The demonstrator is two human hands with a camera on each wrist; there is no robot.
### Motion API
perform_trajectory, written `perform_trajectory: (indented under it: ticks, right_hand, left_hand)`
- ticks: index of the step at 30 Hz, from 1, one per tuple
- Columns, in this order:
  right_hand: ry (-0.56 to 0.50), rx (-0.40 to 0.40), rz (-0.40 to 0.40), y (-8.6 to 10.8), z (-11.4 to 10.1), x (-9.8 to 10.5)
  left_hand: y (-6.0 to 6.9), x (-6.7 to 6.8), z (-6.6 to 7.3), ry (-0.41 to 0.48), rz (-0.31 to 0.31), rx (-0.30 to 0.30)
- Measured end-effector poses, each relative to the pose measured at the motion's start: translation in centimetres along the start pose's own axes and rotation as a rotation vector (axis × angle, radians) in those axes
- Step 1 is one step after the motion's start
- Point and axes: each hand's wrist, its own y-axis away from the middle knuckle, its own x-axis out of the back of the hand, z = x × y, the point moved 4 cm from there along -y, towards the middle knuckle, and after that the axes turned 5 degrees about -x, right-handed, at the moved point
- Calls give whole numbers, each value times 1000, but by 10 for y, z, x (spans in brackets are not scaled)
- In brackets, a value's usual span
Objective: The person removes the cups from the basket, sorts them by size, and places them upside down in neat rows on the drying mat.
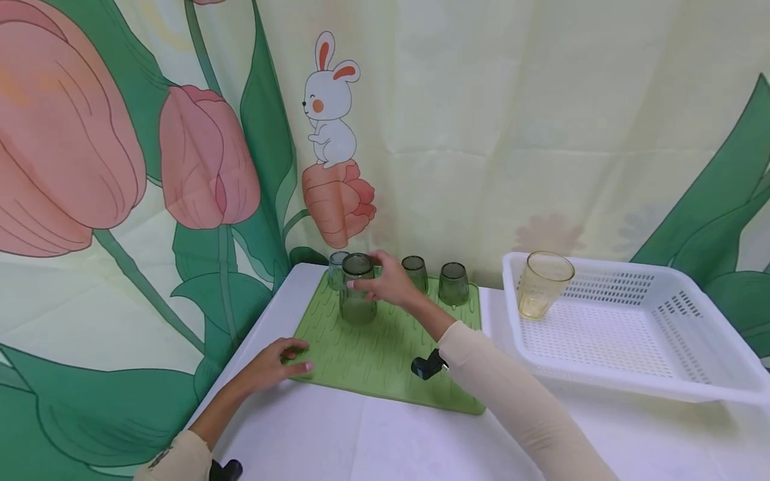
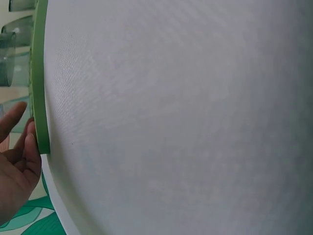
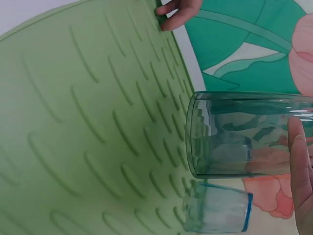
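Note:
My right hand point(image 1: 394, 284) grips a tall grey-green tinted drinking glass point(image 1: 358, 310) near its upper part, thumb and fingers on either side. The glass is upright over the back left of the green ribbed mat point(image 1: 385, 361); I cannot tell if its base touches. Beside it, a small clear blue-rimmed glass point(image 3: 222, 208) stands on the mat. My left hand point(image 1: 277, 364) is at the mat's front left corner, its thumb and fingers apart. In the left wrist view, fingertips point(image 2: 31, 139) meet the mat's edge.
Two short dark glasses, a left one point(image 1: 415, 270) and a right one point(image 1: 454, 284), stand along the mat's back edge. At the right is a white perforated basket point(image 1: 601, 371) with a yellow-tinted glass point(image 1: 541, 287) in its back left corner. A printed curtain point(image 1: 451, 133) hangs behind the table.

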Motion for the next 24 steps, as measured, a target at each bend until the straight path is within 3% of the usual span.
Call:
perform_trajectory:
  ticks: [10, 24]
  right_hand:
    - [-11, 0, -23, -16, 5, -20]
    - [-24, 0, 12, -30, 11, -42]
  left_hand:
    - [-4, -4, 1, -23, -23, 1]
    - [-4, -3, 0, -21, -18, -6]
